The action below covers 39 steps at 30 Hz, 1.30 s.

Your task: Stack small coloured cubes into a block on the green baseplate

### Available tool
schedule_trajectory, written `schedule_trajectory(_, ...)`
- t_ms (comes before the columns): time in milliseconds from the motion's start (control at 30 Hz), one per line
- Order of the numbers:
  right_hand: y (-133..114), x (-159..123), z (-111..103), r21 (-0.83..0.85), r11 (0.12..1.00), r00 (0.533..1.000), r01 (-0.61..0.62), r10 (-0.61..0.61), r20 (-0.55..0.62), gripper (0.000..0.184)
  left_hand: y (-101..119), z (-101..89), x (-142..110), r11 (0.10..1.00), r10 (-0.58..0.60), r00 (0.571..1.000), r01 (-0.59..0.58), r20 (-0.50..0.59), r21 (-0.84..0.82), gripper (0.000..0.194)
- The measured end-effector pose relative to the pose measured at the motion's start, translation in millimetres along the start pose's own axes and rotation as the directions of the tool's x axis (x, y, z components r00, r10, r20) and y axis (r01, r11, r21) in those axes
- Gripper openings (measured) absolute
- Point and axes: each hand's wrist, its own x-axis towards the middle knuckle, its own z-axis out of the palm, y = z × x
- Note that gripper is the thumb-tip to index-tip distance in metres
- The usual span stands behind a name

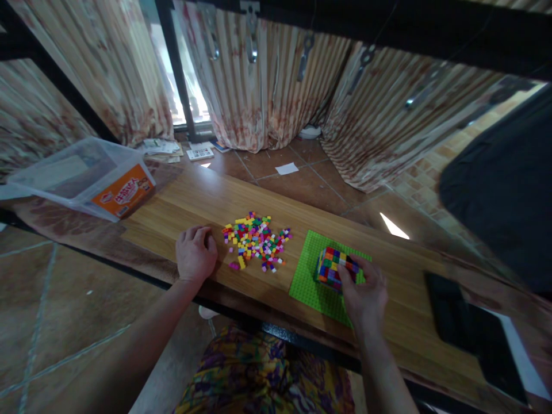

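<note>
Head view: nearest to us lies patterned cloth (pixel 259 374) over the lap, with the wooden table (pixel 215 190) just beyond. Our right hand (pixel 368 293) reaches over the right end of a multicoloured brick block (pixel 332 261). Its thumb and forefinger stand a little apart, the thumb at the near side and the forefinger towards the far side, so that end of the block lies between and beneath them. We cannot tell whether they pinch a small brick there or only steady the block. Our left hand (pixel 196 253) rests on the table with fingers bent inward; whether the tips meet or hold anything is hidden.

The block sits on the green baseplate (pixel 308 287), and the step looks to us like working a brick onto its right end. To do that well, we would square the brick with the edges, press straight down with even force, and bring the left hand over to brace the baseplate so nothing skews.

Loose bricks (pixel 259 238) lie scattered between the left hand and the baseplate. Farther off, a clear bin (pixel 125 192) stands at the table's left end, and curtains (pixel 267 86) hang behind.
</note>
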Motion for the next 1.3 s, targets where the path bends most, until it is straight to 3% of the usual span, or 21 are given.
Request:
schedule_trajectory(567, -3.5, -0.4, 2.6, 0.061, 0.993, 0.995, -0.099, 0.098, 0.022, 0.04, -0.3, -0.8, 0.4, 1.0, 0.009, 1.0, -0.009, 0.001, -0.006, 0.029)
schedule_trajectory(700, -5.1, -4.9, -5.9, 0.121, 0.981, 0.984, -0.155, 0.164, -0.072, 0.043, 0.2, -1.5, 0.8, 1.0, 0.014, 1.0, -0.013, 0.002, -0.012, 0.029)
schedule_trajectory(867, -20.1, -17.5, -21.6, 0.178, 0.975, 0.97, -0.136, 0.167, -0.177, 0.036, -1.0, 0.3, 0.9, 1.0, 0.011, 1.0, -0.011, -0.008, -0.012, 0.029)
schedule_trajectory(933, -34.2, -29.0, -23.4, 0.208, 0.972, 0.98, -0.108, 0.139, -0.141, 0.03, -2.1, 1.3, 1.2, 1.0, 0.013, 1.0, -0.013, -0.012, -0.007, 0.029)
schedule_trajectory(1067, -71.1, -63.6, -13.1, 0.295, 0.955, 0.998, 0.015, -0.03, 0.049, 0.019, -3.4, 1.9, 1.8, 0.999, 0.033, 0.999, -0.033, -0.012, 0.006, 0.029)
schedule_trajectory(1200, -96.9, -92.9, 5.6, 0.391, 0.913, 0.967, 0.115, -0.193, 0.165, 0.019, -2.5, 1.1, 1.2, 0.999, 0.032, 0.999, -0.032, -0.01, 0.007, 0.028)
schedule_trajectory(1300, -98.2, -99.5, 17.3, 0.382, 0.912, 0.95, 0.151, -0.241, 0.198, 0.02, -1.6, 0.8, 0.4, 1.0, 0.02, 1.0, -0.02, -0.005, 0.003, 0.027)
